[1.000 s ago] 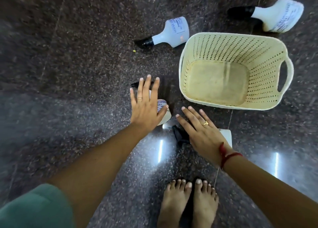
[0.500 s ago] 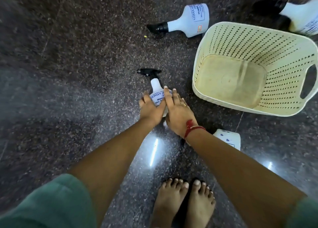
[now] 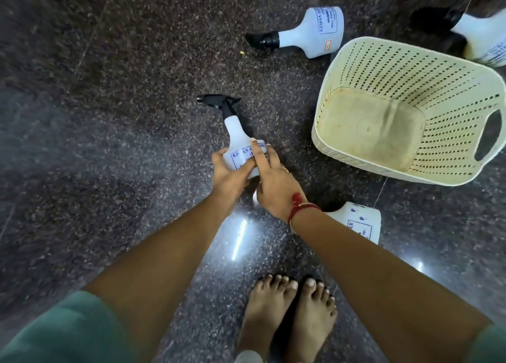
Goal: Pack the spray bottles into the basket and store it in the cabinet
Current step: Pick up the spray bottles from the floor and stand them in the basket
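A white spray bottle [image 3: 236,132] with a black trigger head lies at the centre of the dark floor. My left hand [image 3: 228,175] grips its body from the left and my right hand [image 3: 275,182] lies over its label from the right. A cream perforated basket [image 3: 336,69] stands empty to the right. A second bottle [image 3: 309,32] lies beyond the basket's left corner. A third bottle [image 3: 482,35] lies at the top right, partly behind the rim. A fourth bottle [image 3: 361,220] lies under my right forearm, its head hidden.
The polished dark granite floor [image 3: 109,143] reflects ceiling lights near my arms. My bare feet [image 3: 293,308] stand close together at the bottom. A tiny yellow speck [image 3: 242,52] lies beside the far bottle. No cabinet is in view.
My right hand has left the nearer bottle and joined my left hand on the centre bottle. Both hands now close around it, and the view has shifted left.
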Demonstrator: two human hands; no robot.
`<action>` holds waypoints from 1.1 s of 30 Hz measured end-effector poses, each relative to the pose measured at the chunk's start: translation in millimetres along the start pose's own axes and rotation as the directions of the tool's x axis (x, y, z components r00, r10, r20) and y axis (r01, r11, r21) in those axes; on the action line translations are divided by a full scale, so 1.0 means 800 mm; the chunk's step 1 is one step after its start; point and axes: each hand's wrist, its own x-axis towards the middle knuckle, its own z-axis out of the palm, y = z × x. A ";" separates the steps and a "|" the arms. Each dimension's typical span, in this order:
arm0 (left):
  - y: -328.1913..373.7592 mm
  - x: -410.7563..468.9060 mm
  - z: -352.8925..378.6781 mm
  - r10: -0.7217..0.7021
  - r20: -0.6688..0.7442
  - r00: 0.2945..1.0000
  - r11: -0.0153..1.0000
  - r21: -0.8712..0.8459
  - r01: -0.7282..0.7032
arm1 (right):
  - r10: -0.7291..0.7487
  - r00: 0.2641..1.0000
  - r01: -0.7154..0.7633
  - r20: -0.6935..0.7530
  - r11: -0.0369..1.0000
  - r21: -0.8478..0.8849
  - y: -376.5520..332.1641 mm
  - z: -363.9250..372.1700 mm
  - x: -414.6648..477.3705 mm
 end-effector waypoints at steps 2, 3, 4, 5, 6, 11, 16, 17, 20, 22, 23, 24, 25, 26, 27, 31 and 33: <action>0.012 -0.007 -0.012 0.142 -0.004 0.990 0.990 -0.007 -0.143 | -0.028 0.997 0.032 -0.066 0.997 0.071 -0.019 -0.010 -0.008; 0.021 -0.011 -0.017 0.216 0.013 0.976 0.976 0.005 -0.216 | -0.033 0.991 0.050 -0.129 0.990 0.130 -0.030 -0.018 -0.012; 0.033 -0.015 -0.020 0.285 0.041 0.958 0.958 0.018 -0.286 | -0.025 0.976 0.068 -0.214 0.978 0.195 -0.041 -0.027 -0.016; 0.046 -0.021 -0.023 0.347 0.079 0.934 0.936 0.033 -0.351 | -0.004 0.950 0.089 -0.313 0.962 0.259 -0.052 -0.039 -0.019; 0.060 -0.026 -0.023 0.400 0.121 0.908 0.911 0.052 -0.408 | 0.025 0.912 0.114 -0.409 0.943 0.311 -0.063 -0.050 -0.021; 0.127 -0.058 0.017 0.560 0.302 0.771 0.738 0.241 -0.630 | 0.125 0.686 0.237 -0.717 0.893 0.382 -0.082 -0.131 -0.032; 0.153 -0.080 0.082 0.594 0.511 0.621 0.613 0.212 -0.761 | 0.103 0.522 0.326 -0.846 0.893 0.310 -0.044 -0.213 -0.048; 0.155 -0.083 0.089 0.596 0.522 0.610 0.600 0.216 -0.770 | 0.101 0.518 0.314 -0.850 0.901 0.298 -0.038 -0.222 -0.053; 0.158 -0.097 0.117 0.632 0.546 0.550 0.517 0.232 -0.824 | 0.120 0.427 0.130 -0.896 0.973 0.192 -0.009 -0.247 -0.084; 0.163 -0.104 0.139 0.641 0.604 0.474 0.425 0.235 -0.874 | 0.082 0.291 -0.013 -0.953 0.997 0.081 0.015 -0.270 -0.109; 0.164 -0.105 0.148 0.632 0.646 0.427 0.362 0.241 -0.900 | 0.062 0.245 -0.081 -0.967 0.996 0.043 0.030 -0.283 -0.121; 0.165 -0.106 0.156 0.612 0.697 0.373 0.294 0.237 -0.926 | 0.058 0.238 -0.134 -0.970 0.991 0.026 0.046 -0.295 -0.131; 0.166 -0.105 0.162 0.583 0.749 0.315 0.227 0.223 -0.948 | 0.077 0.284 -0.151 -0.956 0.988 0.035 0.063 -0.308 -0.138; 0.165 -0.103 0.167 0.543 0.797 0.267 0.169 0.207 -0.964 | 0.123 0.390 -0.130 -0.913 0.988 0.077 0.082 -0.320 -0.143; 0.164 -0.101 0.171 0.500 0.833 0.237 0.132 0.197 -0.972 | 0.188 0.541 -0.085 -0.820 0.982 0.169 0.097 -0.330 -0.146; 0.154 -0.081 0.172 0.392 0.894 0.217 0.091 0.198 -0.976 | 0.286 0.930 -0.116 -0.233 0.827 0.550 0.119 -0.340 -0.150; 0.143 -0.072 0.171 0.388 0.868 0.310 0.084 0.302 -0.950 | 0.277 0.931 -0.122 -0.237 0.849 0.514 0.125 -0.328 -0.149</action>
